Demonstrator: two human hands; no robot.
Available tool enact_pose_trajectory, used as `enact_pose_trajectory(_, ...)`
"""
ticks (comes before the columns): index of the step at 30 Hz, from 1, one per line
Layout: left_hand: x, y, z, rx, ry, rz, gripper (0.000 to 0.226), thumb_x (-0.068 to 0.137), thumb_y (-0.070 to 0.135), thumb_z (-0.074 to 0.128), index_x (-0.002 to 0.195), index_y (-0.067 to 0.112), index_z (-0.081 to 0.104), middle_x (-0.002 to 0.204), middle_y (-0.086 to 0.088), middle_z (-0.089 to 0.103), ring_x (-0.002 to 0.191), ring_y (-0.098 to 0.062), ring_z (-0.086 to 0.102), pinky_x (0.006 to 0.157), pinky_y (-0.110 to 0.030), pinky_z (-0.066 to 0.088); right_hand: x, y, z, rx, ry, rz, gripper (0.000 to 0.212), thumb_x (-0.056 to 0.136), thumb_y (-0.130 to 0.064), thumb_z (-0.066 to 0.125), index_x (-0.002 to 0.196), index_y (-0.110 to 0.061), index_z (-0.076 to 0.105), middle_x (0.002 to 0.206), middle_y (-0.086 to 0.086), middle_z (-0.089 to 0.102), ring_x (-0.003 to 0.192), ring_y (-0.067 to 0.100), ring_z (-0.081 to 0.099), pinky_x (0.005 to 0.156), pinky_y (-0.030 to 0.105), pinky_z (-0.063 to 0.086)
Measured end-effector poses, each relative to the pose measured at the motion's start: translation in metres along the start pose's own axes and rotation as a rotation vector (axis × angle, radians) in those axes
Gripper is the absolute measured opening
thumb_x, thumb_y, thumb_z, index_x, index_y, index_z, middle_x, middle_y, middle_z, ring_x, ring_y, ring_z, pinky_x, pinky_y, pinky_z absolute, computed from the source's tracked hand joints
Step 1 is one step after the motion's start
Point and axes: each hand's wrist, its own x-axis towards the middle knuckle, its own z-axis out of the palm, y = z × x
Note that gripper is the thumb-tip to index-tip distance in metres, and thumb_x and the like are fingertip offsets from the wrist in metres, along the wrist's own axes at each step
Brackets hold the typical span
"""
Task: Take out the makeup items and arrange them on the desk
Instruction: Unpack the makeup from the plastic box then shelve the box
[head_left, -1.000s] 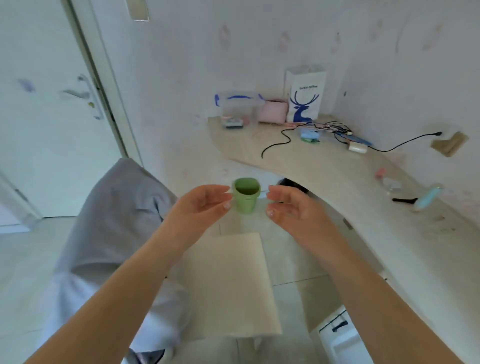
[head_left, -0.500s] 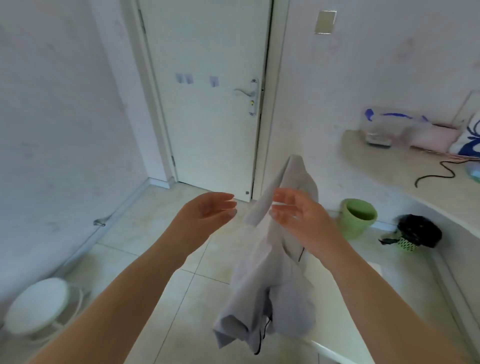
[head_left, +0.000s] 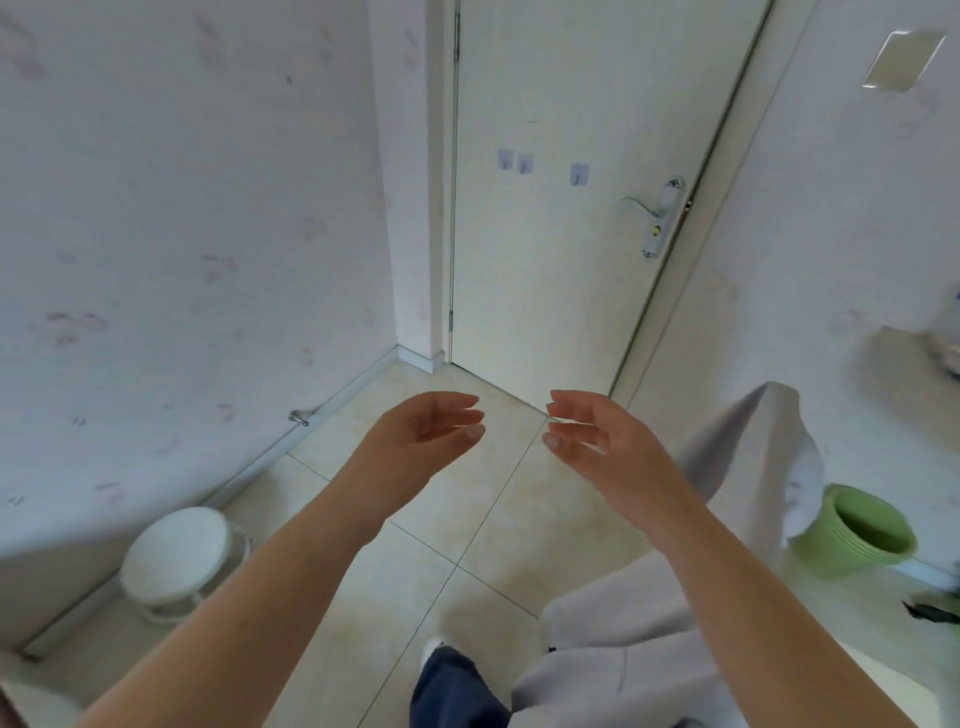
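My left hand (head_left: 421, 436) and my right hand (head_left: 592, 436) hover side by side in front of me, palms facing each other, fingers relaxed and holding nothing. Below them is the tiled floor (head_left: 467, 499). Only the rounded end of the desk (head_left: 888, 348) shows at the right edge, with a blurred container (head_left: 948, 351) on it. No makeup items can be made out.
A closed white door (head_left: 571, 208) with a lever handle (head_left: 649, 208) stands ahead. A grey garment (head_left: 727, 467) drapes over something at the right. A green bin (head_left: 857, 530) sits on the floor at the right, a white round stool (head_left: 176, 556) at lower left.
My view has swung left, away from the desk toward the door and room corner. Both hands stay raised and empty in the same pose. The desk has slid to the right edge.
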Motion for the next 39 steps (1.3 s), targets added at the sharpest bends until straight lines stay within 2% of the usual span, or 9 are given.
enact_pose_trajectory(3,0.043,-0.001,-0.014,0.016,-0.003,0.012,0.024,0.084,0.024,0.069,0.107,0.030,0.065,0.106,0.014,0.071,0.103,-0.002,0.064,0.096,-0.036,0.049,0.043,0.006,0.010,-0.012,-0.004,-0.002,0.035,0.081,-0.033,0.069,0.113,-0.040,0.056,0.113,-0.020,0.063,0.101,-0.007,0.061,0.093,0.022,0.046)
enact_pose_trajectory(8,0.146,0.012,-0.033,0.036,-0.036,0.039,0.023,0.085,0.021,0.068,0.106,0.030,0.065,0.107,0.012,0.071,0.098,0.001,0.065,0.091,-0.026,0.049,0.139,0.018,0.013,0.014,0.031,0.008,0.034,0.082,-0.031,0.069,0.110,-0.042,0.056,0.113,-0.020,0.062,0.101,-0.008,0.061,0.090,0.019,0.045)
enact_pose_trajectory(14,0.266,0.037,-0.036,0.032,-0.089,0.039,0.025,0.084,0.022,0.068,0.107,0.030,0.065,0.105,0.013,0.071,0.097,0.001,0.065,0.092,-0.029,0.049,0.243,0.030,-0.007,0.048,0.090,0.076,0.033,0.082,-0.028,0.069,0.111,-0.039,0.057,0.114,-0.018,0.062,0.103,-0.003,0.061,0.093,0.025,0.048)
enact_pose_trajectory(19,0.339,0.045,-0.017,0.012,-0.152,0.033,0.025,0.085,0.019,0.068,0.107,0.029,0.065,0.106,0.011,0.071,0.095,0.002,0.066,0.090,-0.025,0.050,0.294,0.039,-0.039,0.027,0.157,0.109,0.034,0.083,-0.024,0.068,0.114,-0.034,0.058,0.114,-0.017,0.062,0.101,-0.006,0.061,0.082,0.015,0.047)
enact_pose_trajectory(26,0.462,0.051,0.045,0.043,-0.355,0.052,0.024,0.085,0.018,0.067,0.107,0.028,0.065,0.106,0.010,0.071,0.094,0.003,0.066,0.085,-0.019,0.048,0.361,0.082,-0.100,0.046,0.343,0.192,0.034,0.084,-0.016,0.067,0.115,-0.028,0.059,0.114,-0.014,0.062,0.102,-0.005,0.059,0.070,0.001,0.044)
enact_pose_trajectory(29,0.525,0.056,0.081,0.055,-0.457,0.076,0.024,0.085,0.019,0.067,0.107,0.029,0.065,0.105,0.011,0.071,0.095,0.004,0.065,0.082,-0.013,0.046,0.394,0.101,-0.127,0.037,0.438,0.223,0.034,0.084,-0.018,0.068,0.115,-0.029,0.058,0.114,-0.014,0.062,0.104,-0.001,0.060,0.073,0.004,0.046)
enact_pose_trajectory(35,0.639,0.083,0.187,0.108,-0.759,0.114,0.025,0.085,0.017,0.067,0.109,0.024,0.064,0.107,0.008,0.071,0.094,0.003,0.066,0.075,-0.007,0.047,0.439,0.127,-0.204,0.022,0.720,0.336,0.033,0.085,-0.020,0.067,0.115,-0.030,0.058,0.113,-0.018,0.061,0.099,-0.009,0.059,0.075,0.002,0.045)
enact_pose_trajectory(39,0.682,0.100,0.268,0.164,-0.972,0.128,0.026,0.086,0.019,0.067,0.111,0.024,0.064,0.108,0.009,0.070,0.095,0.000,0.066,0.072,-0.003,0.046,0.444,0.138,-0.252,0.047,0.923,0.408,0.033,0.085,-0.020,0.067,0.115,-0.031,0.058,0.112,-0.016,0.062,0.103,-0.005,0.060,0.087,0.014,0.047)
